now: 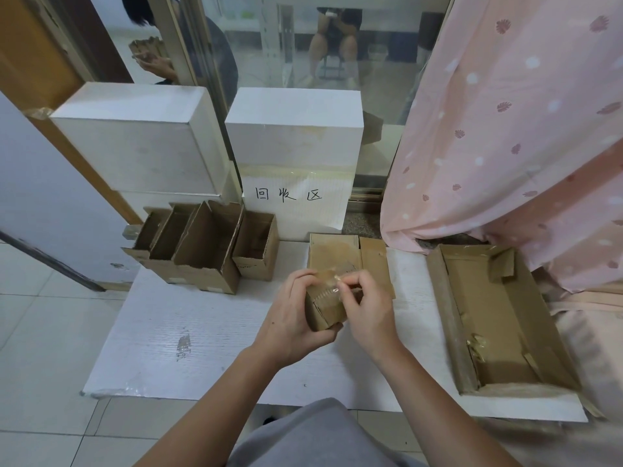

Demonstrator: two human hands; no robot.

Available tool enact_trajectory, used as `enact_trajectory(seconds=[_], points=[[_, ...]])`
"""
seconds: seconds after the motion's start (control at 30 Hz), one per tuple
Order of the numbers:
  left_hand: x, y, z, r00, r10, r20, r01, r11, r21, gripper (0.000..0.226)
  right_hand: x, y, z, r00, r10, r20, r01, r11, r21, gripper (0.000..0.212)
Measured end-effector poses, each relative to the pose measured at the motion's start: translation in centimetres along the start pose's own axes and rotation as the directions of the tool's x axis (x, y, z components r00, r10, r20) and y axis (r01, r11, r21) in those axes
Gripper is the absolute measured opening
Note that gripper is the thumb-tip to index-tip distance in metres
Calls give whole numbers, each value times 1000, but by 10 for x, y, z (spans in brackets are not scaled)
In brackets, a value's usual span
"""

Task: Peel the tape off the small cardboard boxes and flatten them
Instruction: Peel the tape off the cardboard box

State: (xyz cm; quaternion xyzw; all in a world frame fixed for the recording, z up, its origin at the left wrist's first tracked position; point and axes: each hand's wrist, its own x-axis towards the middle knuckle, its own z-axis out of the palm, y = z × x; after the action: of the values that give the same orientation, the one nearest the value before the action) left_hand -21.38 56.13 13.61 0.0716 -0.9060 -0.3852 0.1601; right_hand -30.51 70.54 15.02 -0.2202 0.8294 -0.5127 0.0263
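Head view: left hand (290, 318) wraps the small brown cardboard box (325, 306) above the white board's (188, 332) middle — right hand (365, 305) pinches its clear tape (332, 281). Pulling fast could rip the tape. Farther back, open brown boxes (202, 251) wait — left side.

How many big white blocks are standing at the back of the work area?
2. One white block stands at back left, behind the row of open cardboard boxes; the other white block is at back centre, carrying a handwritten paper sign.
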Motion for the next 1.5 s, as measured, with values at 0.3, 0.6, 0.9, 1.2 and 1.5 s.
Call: enact_trajectory(seconds=[0.3,0.6,0.9,1.2,1.5], points=[[-6,-2,-2,995,-49,90,23,963,269,80,-11,1,5,989,-99,115,100,995,-6,13],[-17,-3,4,962,-248,112,184,895,406,94,-20,-8,19,964,-103,244,120,991,-54,9],[-30,-8,6,974,-225,38,179,856,485,86,-31,3,24,971,48,235,-34,997,-62,11],[-30,-6,6,965,-245,-88,258,854,452,85,-33,2,30,990,81,117,-59,981,-184,24],[-32,1,13,970,-212,-116,242,851,466,81,-36,-3,39,993,19,116,22,939,-344,16]])
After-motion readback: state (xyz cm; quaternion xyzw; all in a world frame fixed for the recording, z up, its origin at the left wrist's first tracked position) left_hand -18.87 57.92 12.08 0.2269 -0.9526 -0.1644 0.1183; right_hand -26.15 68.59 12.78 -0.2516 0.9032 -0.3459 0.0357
